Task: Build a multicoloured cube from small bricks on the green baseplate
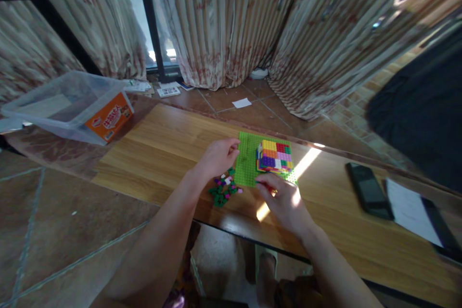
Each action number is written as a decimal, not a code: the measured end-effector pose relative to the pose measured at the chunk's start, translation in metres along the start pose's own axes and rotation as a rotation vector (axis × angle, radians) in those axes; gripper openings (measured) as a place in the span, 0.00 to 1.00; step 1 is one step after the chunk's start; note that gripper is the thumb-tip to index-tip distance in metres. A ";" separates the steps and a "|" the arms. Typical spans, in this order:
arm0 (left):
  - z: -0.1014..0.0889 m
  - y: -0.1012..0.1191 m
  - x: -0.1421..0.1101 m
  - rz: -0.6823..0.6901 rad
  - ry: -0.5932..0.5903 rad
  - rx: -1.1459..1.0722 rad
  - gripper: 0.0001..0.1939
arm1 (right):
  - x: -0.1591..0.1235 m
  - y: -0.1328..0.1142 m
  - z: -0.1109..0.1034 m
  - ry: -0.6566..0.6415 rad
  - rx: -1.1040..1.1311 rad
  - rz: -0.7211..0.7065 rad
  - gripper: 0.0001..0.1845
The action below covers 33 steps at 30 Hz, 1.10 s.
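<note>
My left hand [219,156] is at the left edge of a green studded baseplate [247,154], its fingers curled in with the thumb against them. Whatever those fingers may hold is too small to tell. On the plate's right half stands a block of toy bricks [276,156] in yellow, red, purple, pink and white. My right hand [285,199] is closed at the plate's front edge, just before the block. Small red and yellow bits show under its fingers, but what it pinches is unclear. A loose pile of green, pink and white plant pieces [222,192] lies below my left hand.
The wooden table [155,144] has a clear plastic bin [72,106] with an orange label beyond its left end. To the right lie a black phone [368,190] and a white paper [411,211] beside another dark object. Curtains [231,24] hang behind.
</note>
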<state>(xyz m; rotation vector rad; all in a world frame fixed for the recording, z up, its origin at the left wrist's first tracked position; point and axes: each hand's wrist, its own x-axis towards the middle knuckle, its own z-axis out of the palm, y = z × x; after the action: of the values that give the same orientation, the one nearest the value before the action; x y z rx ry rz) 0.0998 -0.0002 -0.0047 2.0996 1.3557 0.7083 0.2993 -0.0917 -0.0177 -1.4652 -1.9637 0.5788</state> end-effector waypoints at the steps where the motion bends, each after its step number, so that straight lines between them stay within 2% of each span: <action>1: 0.000 0.000 0.000 -0.001 -0.003 0.000 0.18 | 0.000 0.002 -0.005 0.045 0.024 0.015 0.08; 7: 0.003 -0.004 0.000 0.015 0.005 -0.006 0.18 | 0.003 0.018 -0.034 0.282 0.004 0.165 0.11; 10: 0.005 -0.003 0.001 0.017 0.004 0.007 0.18 | 0.004 0.025 -0.046 0.335 -0.077 0.253 0.13; 13: 0.008 0.003 0.001 0.014 -0.008 0.026 0.18 | 0.004 0.030 -0.053 0.356 -0.096 0.262 0.14; 25: 0.018 0.015 -0.001 0.021 -0.070 0.063 0.18 | 0.010 0.049 -0.042 0.362 0.025 0.208 0.10; 33: 0.015 0.017 -0.001 0.013 -0.074 0.061 0.17 | 0.010 0.045 -0.040 0.410 0.031 0.200 0.10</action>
<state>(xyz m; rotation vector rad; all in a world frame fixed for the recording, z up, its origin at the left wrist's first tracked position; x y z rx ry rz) 0.1207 -0.0098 -0.0043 2.1625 1.3400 0.5954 0.3561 -0.0696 -0.0171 -1.6236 -1.4985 0.3547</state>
